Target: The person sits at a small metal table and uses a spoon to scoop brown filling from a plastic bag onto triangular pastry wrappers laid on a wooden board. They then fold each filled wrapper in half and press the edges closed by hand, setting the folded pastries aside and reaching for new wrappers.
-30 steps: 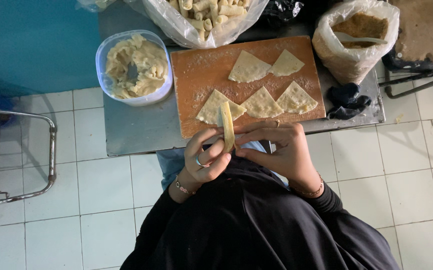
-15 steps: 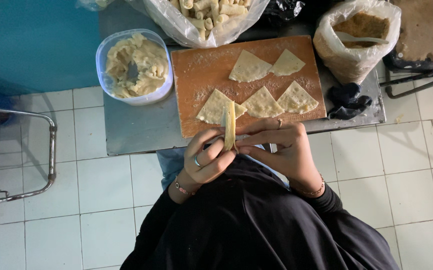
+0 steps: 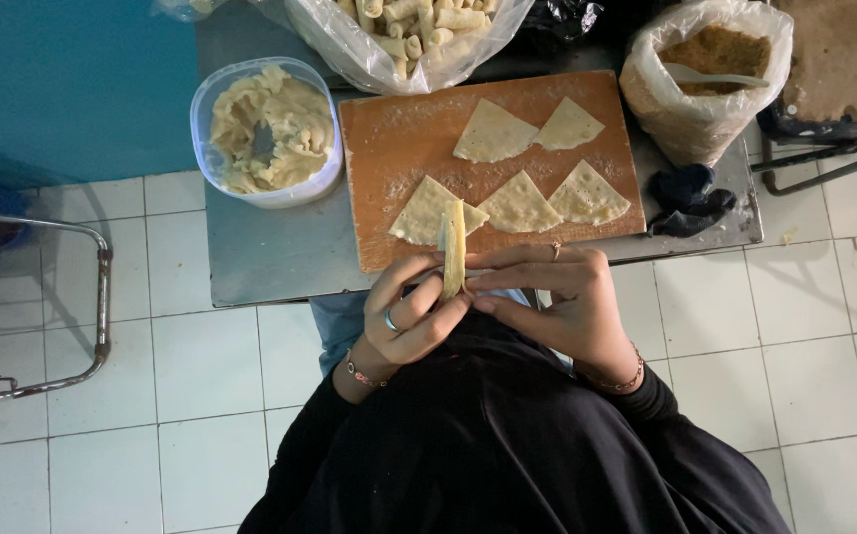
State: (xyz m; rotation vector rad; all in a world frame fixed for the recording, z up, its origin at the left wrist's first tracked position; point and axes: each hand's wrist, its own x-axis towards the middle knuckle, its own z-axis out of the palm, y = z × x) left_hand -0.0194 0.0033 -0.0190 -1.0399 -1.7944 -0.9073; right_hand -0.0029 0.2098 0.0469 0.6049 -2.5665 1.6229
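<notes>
The person holds a folded pastry wrapper [image 3: 454,247] upright between both hands, just in front of the near edge of the wooden cutting board [image 3: 399,148]. The left hand [image 3: 410,321] cradles it from below, thumb and fingers closed on its lower half; the right hand [image 3: 557,302] comes in from the side, its fingertips pressed together against the wrapper's edge. By the look of it, the step in hand is rolling or sealing this one piece (whether any filling sits inside cannot be told, since the fold hides it). The next move would seem to call for a firm, even pinch along the seam without tearing the thin dough.

On the board lie five flat triangular wrappers [image 3: 521,206], three along the near side and two further back, dusted with flour. Left of the board stands a clear plastic tub [image 3: 206,119] heaped with pale filling [image 3: 285,114], a spoon handle sunk in it. Beyond the board's far edge a clear bag of finished rolls [image 3: 418,25] lies open. Right of the board is a plastic bag of brown crumbs [image 3: 710,74] with a spoon across it, and a dark cloth [image 3: 685,193] near the right corner.

Nothing stands between the hands and the board; the nearest triangle lies just behind the held piece, so a careless set-down could land on it.
</notes>
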